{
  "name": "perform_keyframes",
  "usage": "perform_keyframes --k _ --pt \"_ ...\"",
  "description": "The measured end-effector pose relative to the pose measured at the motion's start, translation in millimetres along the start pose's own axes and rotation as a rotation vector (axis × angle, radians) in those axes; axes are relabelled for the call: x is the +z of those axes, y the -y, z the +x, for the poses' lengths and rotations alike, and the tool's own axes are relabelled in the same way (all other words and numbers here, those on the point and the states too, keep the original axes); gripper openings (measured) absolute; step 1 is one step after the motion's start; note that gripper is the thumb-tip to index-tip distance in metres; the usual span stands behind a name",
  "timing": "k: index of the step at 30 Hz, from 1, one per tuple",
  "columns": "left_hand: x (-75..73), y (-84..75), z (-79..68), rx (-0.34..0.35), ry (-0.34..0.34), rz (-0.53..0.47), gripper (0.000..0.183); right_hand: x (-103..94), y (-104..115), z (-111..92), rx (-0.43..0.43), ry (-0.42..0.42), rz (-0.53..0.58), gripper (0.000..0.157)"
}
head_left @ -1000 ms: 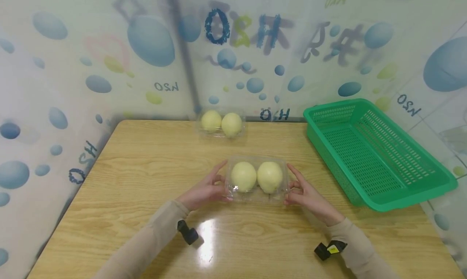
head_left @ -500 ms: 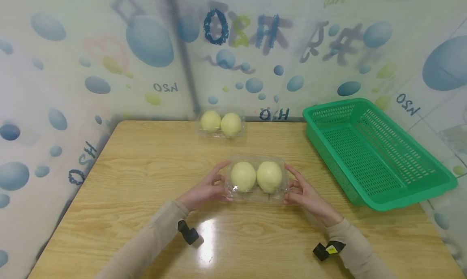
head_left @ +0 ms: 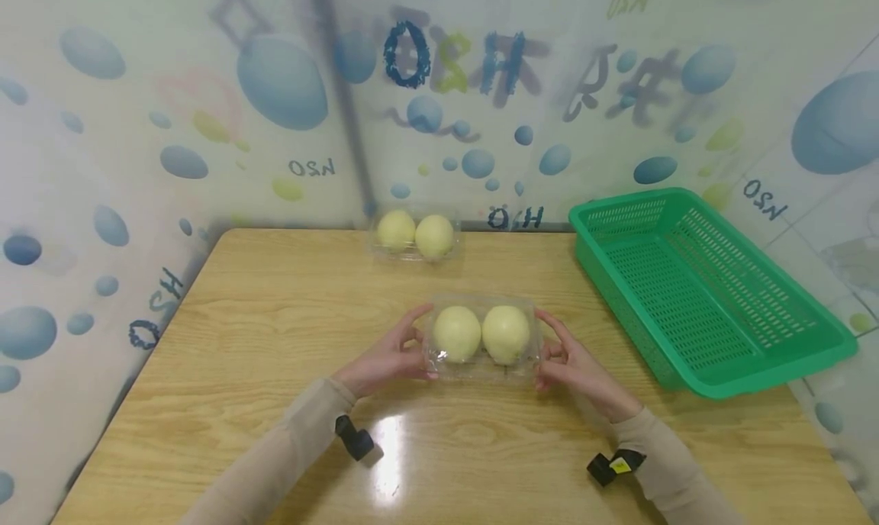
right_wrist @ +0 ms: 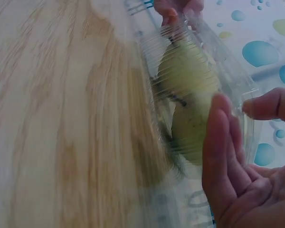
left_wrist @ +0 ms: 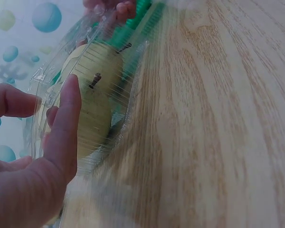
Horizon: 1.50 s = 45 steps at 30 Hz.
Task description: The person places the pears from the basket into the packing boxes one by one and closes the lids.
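Two pale yellow-green pears [head_left: 457,333] lie side by side in a clear plastic clamshell box [head_left: 486,370], at the middle of the table. My left hand [head_left: 388,359] holds the box's left end, thumb at the near corner and index finger reaching toward the far one. At the opposite end, my right hand [head_left: 578,368] grips in mirror fashion. The left wrist view shows the ribbed wall of the box with pear stems [left_wrist: 95,80] behind it. Seen from the right wrist, my thumb and fingers [right_wrist: 217,137] press either side of the box's edge. The lid looks closed.
A second clear box with two pears [head_left: 396,230] stands at the table's back edge, by the patterned wall covering [head_left: 288,82]. On the right is a green perforated plastic basket [head_left: 632,311] with nothing in it. Wood-grain tabletop [head_left: 288,296] surrounds the hands.
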<state>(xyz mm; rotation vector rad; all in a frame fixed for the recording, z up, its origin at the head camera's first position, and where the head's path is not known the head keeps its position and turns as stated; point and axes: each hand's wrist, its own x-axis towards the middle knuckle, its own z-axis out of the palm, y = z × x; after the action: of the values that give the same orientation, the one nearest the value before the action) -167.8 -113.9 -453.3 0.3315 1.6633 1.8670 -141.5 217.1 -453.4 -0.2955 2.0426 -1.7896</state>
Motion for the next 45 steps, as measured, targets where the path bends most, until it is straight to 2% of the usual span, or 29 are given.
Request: perform_keyframes --k 6,14,45 --pt "0.6 2.2 0.4 0.021 -0.036 0.078 0.091 0.9 0.1 0.8 0.016 0.004 -0.015 0.09" --pt "-0.2 2.9 -1.7 0.031 -0.003 0.158 0.09 -2.2 -2.6 2.4 0.025 0.028 0.03 0.091" --pt "-1.9 1.9 -1.4 -0.018 0.052 0.137 0.094 -5.7 -4.6 3.7 0.047 0.1 0.064 0.092"
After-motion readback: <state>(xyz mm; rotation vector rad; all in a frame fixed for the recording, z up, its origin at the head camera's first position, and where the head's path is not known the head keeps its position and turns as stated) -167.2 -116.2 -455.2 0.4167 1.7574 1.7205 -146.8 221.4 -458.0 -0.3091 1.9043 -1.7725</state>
